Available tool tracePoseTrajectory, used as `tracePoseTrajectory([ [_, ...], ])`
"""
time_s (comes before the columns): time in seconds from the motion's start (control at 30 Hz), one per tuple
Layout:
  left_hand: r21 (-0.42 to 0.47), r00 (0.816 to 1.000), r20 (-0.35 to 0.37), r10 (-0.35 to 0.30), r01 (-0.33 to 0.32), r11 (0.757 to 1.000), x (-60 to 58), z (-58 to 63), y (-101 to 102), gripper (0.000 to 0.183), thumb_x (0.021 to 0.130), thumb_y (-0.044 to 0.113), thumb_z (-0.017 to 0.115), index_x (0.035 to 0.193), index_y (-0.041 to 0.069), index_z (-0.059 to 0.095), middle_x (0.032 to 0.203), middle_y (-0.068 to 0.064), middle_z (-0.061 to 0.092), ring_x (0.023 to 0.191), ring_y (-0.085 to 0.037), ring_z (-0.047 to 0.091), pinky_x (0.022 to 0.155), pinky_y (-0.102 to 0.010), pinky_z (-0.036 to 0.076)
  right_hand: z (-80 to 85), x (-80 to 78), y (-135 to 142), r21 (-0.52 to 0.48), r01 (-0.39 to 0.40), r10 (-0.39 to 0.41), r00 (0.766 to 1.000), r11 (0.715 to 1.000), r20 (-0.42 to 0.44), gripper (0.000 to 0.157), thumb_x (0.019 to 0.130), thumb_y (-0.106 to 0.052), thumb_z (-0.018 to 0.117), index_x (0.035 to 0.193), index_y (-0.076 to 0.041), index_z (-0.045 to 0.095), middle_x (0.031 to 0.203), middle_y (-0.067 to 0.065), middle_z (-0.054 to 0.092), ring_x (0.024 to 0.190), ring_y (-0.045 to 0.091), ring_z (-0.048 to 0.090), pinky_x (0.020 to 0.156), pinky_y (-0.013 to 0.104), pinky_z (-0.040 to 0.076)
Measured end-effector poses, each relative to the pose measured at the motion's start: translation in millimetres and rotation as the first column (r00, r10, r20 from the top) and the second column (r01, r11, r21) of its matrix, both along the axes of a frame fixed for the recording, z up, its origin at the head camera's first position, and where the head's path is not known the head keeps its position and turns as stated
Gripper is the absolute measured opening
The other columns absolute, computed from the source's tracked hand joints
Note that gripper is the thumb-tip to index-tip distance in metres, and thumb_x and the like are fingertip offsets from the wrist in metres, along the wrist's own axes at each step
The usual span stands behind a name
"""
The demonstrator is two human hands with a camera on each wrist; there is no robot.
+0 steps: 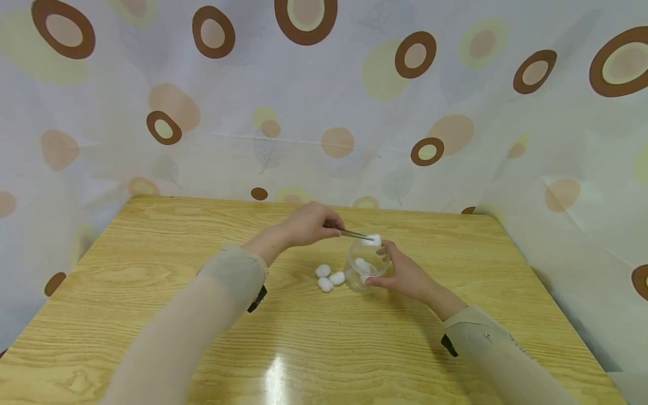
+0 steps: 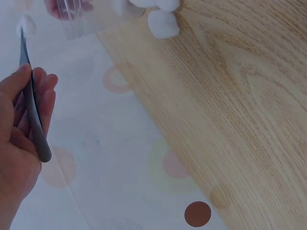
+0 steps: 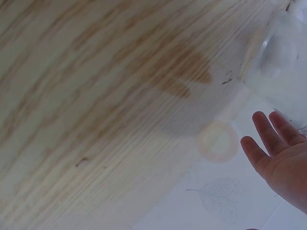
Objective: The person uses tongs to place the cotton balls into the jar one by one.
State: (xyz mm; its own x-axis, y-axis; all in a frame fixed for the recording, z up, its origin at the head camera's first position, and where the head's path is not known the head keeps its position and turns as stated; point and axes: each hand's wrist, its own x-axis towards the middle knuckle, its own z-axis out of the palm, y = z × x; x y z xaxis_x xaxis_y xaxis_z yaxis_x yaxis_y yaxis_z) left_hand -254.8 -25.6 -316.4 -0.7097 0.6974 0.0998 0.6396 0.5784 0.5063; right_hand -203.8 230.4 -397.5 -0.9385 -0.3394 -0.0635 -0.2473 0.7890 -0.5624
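Observation:
My left hand (image 1: pixel 310 225) pinches metal tweezers (image 1: pixel 350 233), seen from the handle end in the left wrist view. Their tips hold a white cotton ball (image 1: pixel 372 240) above the mouth of a clear jar (image 1: pixel 354 260). My right hand (image 1: pixel 407 277) grips that jar near its rim, thumb at the near side and fingers at the far side. Some cotton (image 1: pixel 363 264) shows through the jar wall; how many pieces is hard to tell. In the right wrist view, the jar (image 3: pixel 283 67) is partly cut off beside the spread fingertips (image 3: pixel 259 120).
Three loose cotton balls (image 1: pixel 325 284) lie on the wooden table (image 1: pixel 202 349), just left of the jar. A patterned white curtain (image 1: pixel 228 163) hangs behind the table's far edge and along its sides.

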Motion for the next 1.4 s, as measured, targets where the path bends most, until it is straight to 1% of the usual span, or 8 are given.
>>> tracePoseTrajectory([
  [0.17,-0.002,1.000,0.006,-0.007,0.007,1.000,-0.1,-0.3,3.4,0.021,0.093,0.019,0.059,0.107,0.008,0.070,0.103,-0.005,0.070,0.094,-0.015,0.065,0.083,-0.027,0.051,0.5,0.6,-0.1,0.001,0.002,-0.002,1.000,1.000,-0.003,0.092,0.078,-0.051,0.070,0.143,-0.007,0.022,0.136,0.020,0.045,0.123,0.041,0.045,0.096,0.057,0.039],
  [0.63,-0.004,1.000,0.001,-0.006,0.006,1.000,-1.9,-2.0,8.7,0.019,0.093,0.019,0.059,0.105,0.009,0.070,0.101,-0.004,0.070,0.090,-0.014,0.065,0.080,-0.026,0.052,0.1,0.1,-0.1,-0.005,0.004,-0.004,1.000,1.000,0.000,0.087,0.079,-0.048,0.071,0.141,-0.008,0.024,0.135,0.020,0.046,0.121,0.039,0.047,0.094,0.055,0.041],
  [0.77,-0.004,1.000,0.012,0.001,0.000,1.000,-1.5,-2.2,9.7,0.020,0.093,0.019,0.059,0.106,0.009,0.070,0.102,-0.004,0.070,0.091,-0.014,0.065,0.081,-0.026,0.052,-0.6,-0.3,0.3,0.003,0.010,-0.010,1.000,1.000,0.002,0.085,0.079,-0.047,0.071,0.139,-0.008,0.025,0.135,0.020,0.046,0.121,0.040,0.047,0.094,0.055,0.041],
  [0.83,-0.003,1.000,0.021,0.009,-0.009,1.000,-1.3,-2.8,10.3,0.020,0.092,0.019,0.060,0.107,0.009,0.070,0.103,-0.004,0.070,0.093,-0.015,0.065,0.083,-0.026,0.051,-0.6,-0.6,0.4,0.003,0.007,-0.007,1.000,1.000,0.001,0.086,0.079,-0.048,0.071,0.140,-0.007,0.025,0.136,0.021,0.046,0.122,0.041,0.047,0.094,0.055,0.041],
  [1.07,-0.006,0.997,0.053,0.050,-0.049,0.999,0.5,-4.3,11.0,0.024,0.092,0.020,0.061,0.112,0.008,0.067,0.109,-0.005,0.069,0.100,-0.016,0.064,0.089,-0.029,0.050,0.8,0.4,-0.7,0.013,0.017,-0.017,1.000,1.000,0.005,0.096,0.077,-0.052,0.071,0.143,-0.004,0.021,0.138,0.021,0.044,0.122,0.040,0.047,0.096,0.056,0.040],
  [1.23,0.009,0.997,0.054,0.051,-0.052,0.999,0.7,-7.1,8.7,0.024,0.091,0.019,0.062,0.111,0.007,0.067,0.109,-0.006,0.068,0.100,-0.017,0.064,0.089,-0.028,0.050,2.1,1.0,-1.6,0.019,0.018,-0.018,1.000,1.000,0.002,0.096,0.076,-0.052,0.071,0.143,-0.003,0.021,0.137,0.021,0.046,0.122,0.040,0.048,0.096,0.055,0.040],
  [1.4,0.015,0.997,0.050,0.055,-0.056,0.998,0.5,-10.8,4.1,0.023,0.091,0.019,0.062,0.110,0.007,0.068,0.108,-0.006,0.069,0.100,-0.017,0.064,0.089,-0.029,0.050,2.0,1.0,-1.9,0.020,0.021,-0.021,1.000,1.000,0.003,0.095,0.077,-0.048,0.072,0.143,-0.003,0.022,0.137,0.021,0.046,0.122,0.040,0.048,0.096,0.054,0.041],
])
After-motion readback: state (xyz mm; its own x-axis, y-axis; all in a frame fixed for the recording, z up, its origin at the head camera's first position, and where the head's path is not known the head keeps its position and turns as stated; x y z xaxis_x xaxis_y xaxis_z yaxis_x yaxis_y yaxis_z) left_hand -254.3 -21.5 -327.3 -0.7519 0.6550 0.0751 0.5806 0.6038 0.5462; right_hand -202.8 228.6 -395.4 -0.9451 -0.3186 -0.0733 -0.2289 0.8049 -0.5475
